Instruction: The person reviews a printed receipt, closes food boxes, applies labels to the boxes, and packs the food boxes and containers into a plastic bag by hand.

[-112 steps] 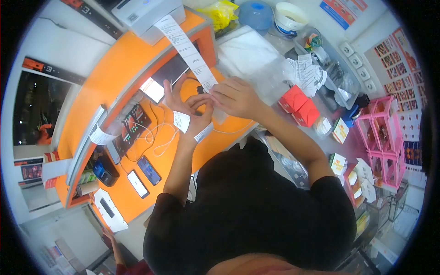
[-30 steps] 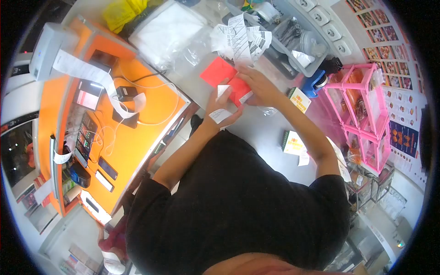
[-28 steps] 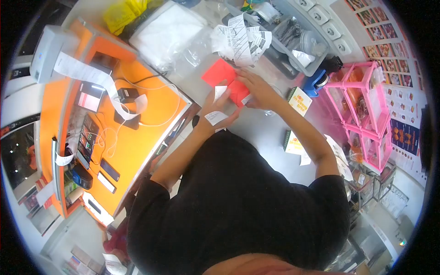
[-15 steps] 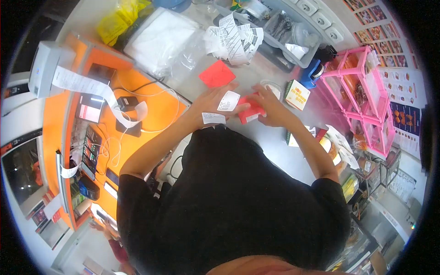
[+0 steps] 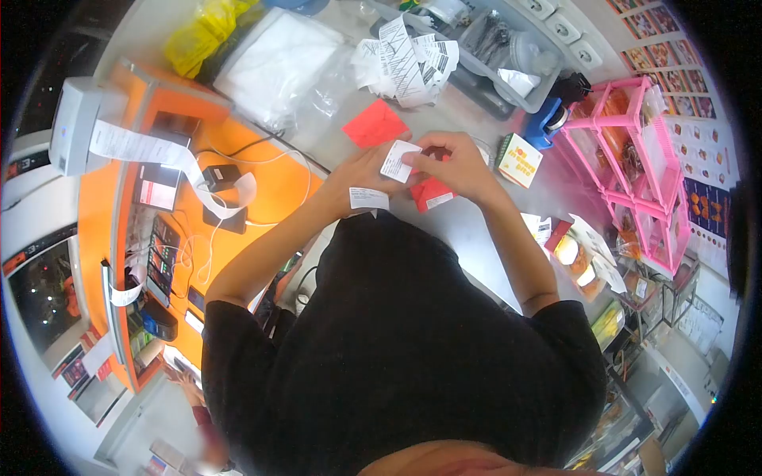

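Note:
My left hand (image 5: 359,173) is at the counter's near edge, its fingers curled at a small red box (image 5: 432,194) and partly hidden by my right hand. On the back of the left hand sits a printed white sticker label (image 5: 397,162). A second label (image 5: 369,198) is stuck to that wrist. My right hand (image 5: 462,163) is closed, thumb and fingertips pinching the right edge of the first label, just above the red box. Beyond the left hand lies a red folded carton (image 5: 375,124).
Crumpled receipts (image 5: 406,67), a white plastic bag stack (image 5: 278,63) and a grey bin (image 5: 508,67) stand along the back. A small printed box (image 5: 520,161) and a pink rack (image 5: 619,151) are on the right. A label printer (image 5: 77,127) is left; another person's hand (image 5: 182,379) shows lower left.
My right hand has left the red box and moved up and left to the label on my left hand, pinching its edge. The left hand has stayed nearly in place.

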The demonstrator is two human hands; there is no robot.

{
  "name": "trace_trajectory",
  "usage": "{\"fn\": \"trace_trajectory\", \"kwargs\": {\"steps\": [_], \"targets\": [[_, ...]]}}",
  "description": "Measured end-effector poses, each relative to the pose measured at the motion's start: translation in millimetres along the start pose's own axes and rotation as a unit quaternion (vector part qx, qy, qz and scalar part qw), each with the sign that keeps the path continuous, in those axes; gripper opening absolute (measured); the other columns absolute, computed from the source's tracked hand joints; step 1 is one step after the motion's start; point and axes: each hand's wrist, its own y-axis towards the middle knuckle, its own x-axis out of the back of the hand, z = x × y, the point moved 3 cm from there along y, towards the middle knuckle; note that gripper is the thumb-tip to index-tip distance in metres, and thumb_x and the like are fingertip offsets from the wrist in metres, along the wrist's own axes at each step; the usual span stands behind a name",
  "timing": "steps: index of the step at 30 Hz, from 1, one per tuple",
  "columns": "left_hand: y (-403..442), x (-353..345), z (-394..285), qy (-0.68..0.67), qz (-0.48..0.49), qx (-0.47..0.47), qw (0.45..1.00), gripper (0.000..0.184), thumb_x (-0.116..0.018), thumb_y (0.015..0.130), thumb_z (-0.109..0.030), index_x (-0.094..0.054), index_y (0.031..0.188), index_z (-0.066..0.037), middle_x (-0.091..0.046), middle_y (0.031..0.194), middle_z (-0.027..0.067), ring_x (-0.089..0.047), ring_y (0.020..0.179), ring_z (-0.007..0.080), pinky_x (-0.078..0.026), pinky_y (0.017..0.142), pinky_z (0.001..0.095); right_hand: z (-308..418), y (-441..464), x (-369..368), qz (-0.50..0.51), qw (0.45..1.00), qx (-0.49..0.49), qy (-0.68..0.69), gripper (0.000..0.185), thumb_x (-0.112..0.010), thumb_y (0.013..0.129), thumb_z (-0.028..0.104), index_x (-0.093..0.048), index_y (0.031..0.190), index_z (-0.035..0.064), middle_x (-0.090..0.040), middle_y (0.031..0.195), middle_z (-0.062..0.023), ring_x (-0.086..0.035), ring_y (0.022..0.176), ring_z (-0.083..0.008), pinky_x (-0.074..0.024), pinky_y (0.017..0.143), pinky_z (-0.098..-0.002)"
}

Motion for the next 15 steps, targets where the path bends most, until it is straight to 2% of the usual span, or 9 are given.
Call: {"fn": "trace_trajectory", "kwargs": {"steps": [2, 3, 5, 6, 8, 9, 11, 13, 15], "targets": [[-8, -6, 11, -0.047, 0.047, 0.141, 0.988, 0.057, -0.077, 0.091, -0.024, -0.062, 0.145, -0.016, -0.061, 0.146, 0.0173, -0.065, 0.123, 0.0388, -0.053, 0.105, 0.0492, 5, 0, 4, -0.059, 0.994, 0.071, -0.056, 0.023, -0.083, 0.094, 0.023, -0.081, 0.099, 0.0006, -0.073, 0.083, 0.0014, -0.055, 0.073, -0.0044, -0.0423, 0.066, -0.0248], [-12, -8, 16, -0.072, 0.069, 0.209, 0.973, 0.057, -0.078, 0.090, -0.023, -0.062, 0.144, -0.013, -0.064, 0.142, 0.0178, -0.066, 0.120, 0.0392, -0.053, 0.102, 0.0499, 3, 0, 6, -0.076, 0.994, 0.067, -0.042, 0.024, -0.084, 0.093, 0.026, -0.082, 0.098, 0.0021, -0.073, 0.082, 0.0012, -0.057, 0.075, -0.0049, -0.0419, 0.066, -0.0256], [-19, 1, 21, -0.006, -0.062, 0.175, 0.983, 0.057, -0.081, 0.085, -0.022, -0.064, 0.138, -0.011, -0.067, 0.134, 0.0190, -0.067, 0.115, 0.0408, -0.054, 0.100, 0.0510, -7, 1, 7, -0.112, 0.992, 0.060, -0.014, 0.027, -0.085, 0.091, 0.032, -0.083, 0.095, 0.0053, -0.074, 0.081, 0.0006, -0.062, 0.077, -0.0059, -0.0413, 0.064, -0.0273], [-21, 3, 22, 0.028, -0.126, 0.156, 0.979, 0.057, -0.082, 0.083, -0.022, -0.065, 0.136, -0.010, -0.069, 0.130, 0.0196, -0.067, 0.112, 0.0416, -0.054, 0.098, 0.0515, -14, 3, 9, -0.148, 0.987, 0.053, -0.042, 0.027, -0.084, 0.092, 0.030, -0.083, 0.096, 0.0035, -0.073, 0.079, 0.0007, -0.059, 0.074, -0.0057, -0.0411, 0.063, -0.0270], [-28, -8, 30, 0.055, -0.226, 0.186, 0.955, 0.056, -0.084, 0.080, -0.022, -0.065, 0.130, -0.008, -0.069, 0.129, 0.0194, -0.068, 0.112, 0.0427, -0.053, 0.099, 0.0515, -41, 12, 11, -0.219, 0.970, 0.040, -0.094, 0.027, -0.084, 0.093, 0.026, -0.082, 0.099, 0.0000, -0.071, 0.077, 0.0008, -0.053, 0.069, -0.0052, -0.0407, 0.063, -0.0263], [-32, -16, 34, 0.069, -0.276, 0.201, 0.937, 0.055, -0.086, 0.079, -0.022, -0.065, 0.128, -0.007, -0.069, 0.128, 0.0194, -0.068, 0.112, 0.0433, -0.053, 0.099, 0.0515, -66, 18, 10, -0.225, 0.971, 0.026, -0.082, 0.029, -0.083, 0.094, 0.028, -0.082, 0.099, -0.0002, -0.072, 0.078, 0.0001, -0.055, 0.069, -0.0059, -0.0419, 0.063, -0.0268], [-32, -37, 35, 0.067, -0.270, 0.198, 0.940, 0.063, -0.088, 0.075, -0.022, -0.063, 0.131, -0.007, -0.067, 0.131, 0.0207, -0.065, 0.120, 0.0434, -0.052, 0.103, 0.0511, -114, 29, 6, -0.234, 0.970, -0.002, -0.060, 0.032, -0.083, 0.094, 0.031, -0.082, 0.099, -0.0004, -0.074, 0.079, -0.0015, -0.058, 0.069, -0.0074, -0.0443, 0.063, -0.0278], [-29, -56, 34, 0.068, -0.259, 0.184, 0.946, 0.066, -0.088, 0.075, -0.021, -0.062, 0.134, -0.006, -0.066, 0.134, 0.0211, -0.063, 0.125, 0.0428, -0.051, 0.105, 0.0512, -121, 33, -3, -0.224, 0.972, -0.027, -0.059, 0.034, -0.083, 0.092, 0.035, -0.082, 0.095, 0.0013, -0.075, 0.076, -0.0049, -0.064, 0.068, -0.0135, -0.0495, 0.066, -0.0325], [-29, -70, 34, 0.052, -0.287, 0.227, 0.929, 0.071, -0.088, 0.076, -0.021, -0.060, 0.139, -0.005, -0.065, 0.137, 0.0198, -0.060, 0.131, 0.0422, -0.050, 0.107, 0.0519, -126, 38, -14, -0.223, 0.972, -0.029, -0.072, 0.036, -0.082, 0.092, 0.038, -0.082, 0.093, 0.0019, -0.075, 0.075, -0.0080, -0.067, 0.066, -0.0177, -0.0525, 0.067, -0.0354]]}}
